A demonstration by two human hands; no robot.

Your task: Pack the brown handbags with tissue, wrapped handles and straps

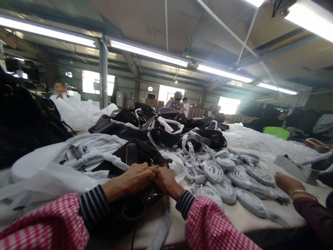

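A pale worktable (249,217) in a strip-lit workshop; about a dozen wrapped strap coils (225,191) lie right. My left hand (136,178) and right hand (166,181) pinch one dark bag (135,154) before me

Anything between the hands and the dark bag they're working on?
Nothing visible. The left hand and right hand already rest on the dark bag, meeting at its top; the rolled white straps lie off to the right.
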